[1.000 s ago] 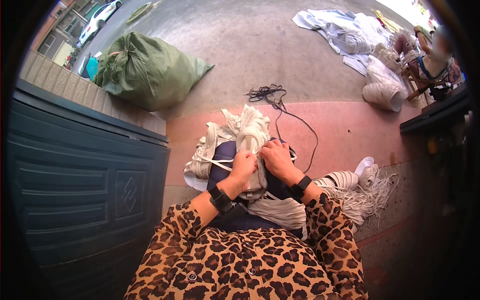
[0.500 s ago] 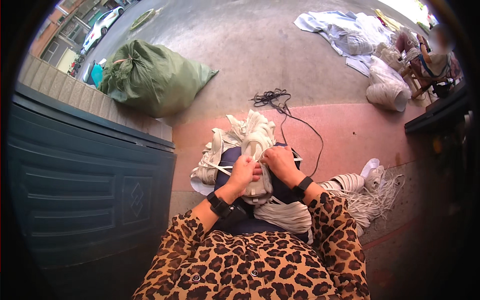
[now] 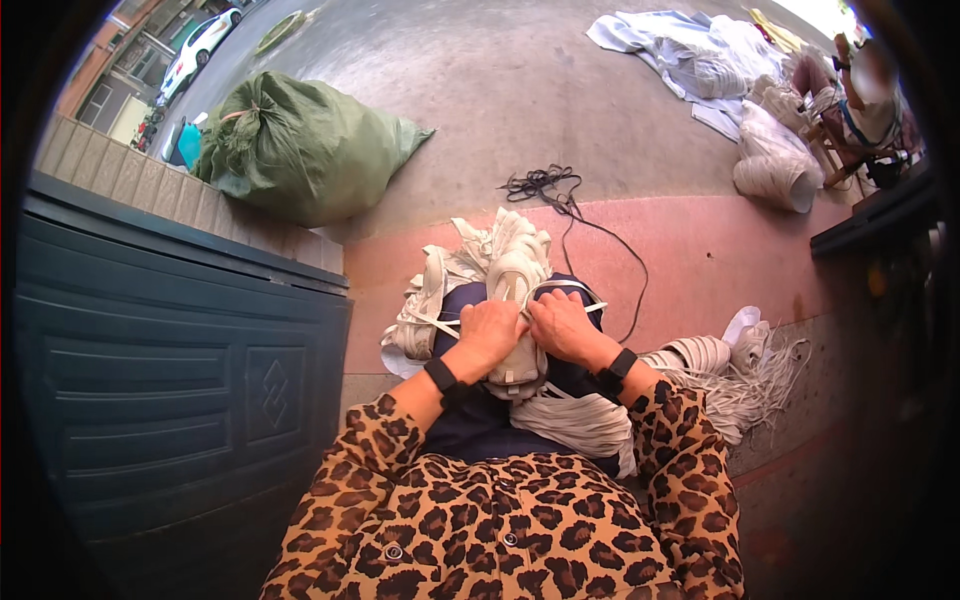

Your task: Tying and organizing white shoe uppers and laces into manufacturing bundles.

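Note:
A beige shoe upper rests on my lap, its length pointing away from me. My left hand is closed at its left side, over the lacing area. From the right, my right hand meets it with fingers pinched at the same spot. A white shoelace curves out past the right hand, and another white end sticks out left of the left hand. What the fingertips grip is mostly hidden, though it looks like the lace. More beige shoe uppers lie stacked just beyond my hands.
A bundle of white laces lies across my lap; more laces and uppers lie on the floor at right. Black cord lies ahead. A green sack and a dark door stand left. A person sits far right.
My left hand has turned from palm partly showing to knuckles up and closed in beside the right hand. A lace loop now stands out at the right.

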Tool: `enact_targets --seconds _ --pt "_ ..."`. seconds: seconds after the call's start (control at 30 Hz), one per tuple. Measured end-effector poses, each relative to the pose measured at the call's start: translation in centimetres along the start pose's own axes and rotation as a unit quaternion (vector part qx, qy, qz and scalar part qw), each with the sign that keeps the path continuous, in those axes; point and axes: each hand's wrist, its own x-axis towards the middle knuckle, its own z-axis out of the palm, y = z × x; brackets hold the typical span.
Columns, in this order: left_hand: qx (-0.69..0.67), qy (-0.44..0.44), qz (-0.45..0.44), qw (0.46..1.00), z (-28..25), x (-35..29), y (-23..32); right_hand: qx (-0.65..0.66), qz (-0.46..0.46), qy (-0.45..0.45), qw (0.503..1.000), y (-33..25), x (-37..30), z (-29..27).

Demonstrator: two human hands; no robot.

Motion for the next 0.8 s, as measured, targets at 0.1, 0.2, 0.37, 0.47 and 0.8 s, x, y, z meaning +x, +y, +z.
enact_targets --seconds 0.1,0.2,0.37,0.47,0.8 --pt "0.059 0.017 0.005 0.998 0.8 -0.2 0.3 0.009 -0.022 -0.013 1.000 0.7 0.1 0.4" --pt "0.059 0.028 0.011 0.998 1.1 -0.2 0.3 0.029 -0.032 -0.008 0.999 1.1 0.0 0.4" --pt "0.088 0.089 0.064 0.990 2.7 -0.3 -0.2 0.095 -0.028 0.014 0.995 1.0 0.0 0.0" --pt "0.102 0.116 0.111 0.982 3.1 -0.2 -0.7 0.102 -0.014 0.010 0.995 0.9 -0.1 0.1" --pt "-0.041 0.057 0.125 0.990 -3.0 -6.1 -1.0 0.086 -0.068 0.120 0.987 -4.6 -2.3 -2.1"
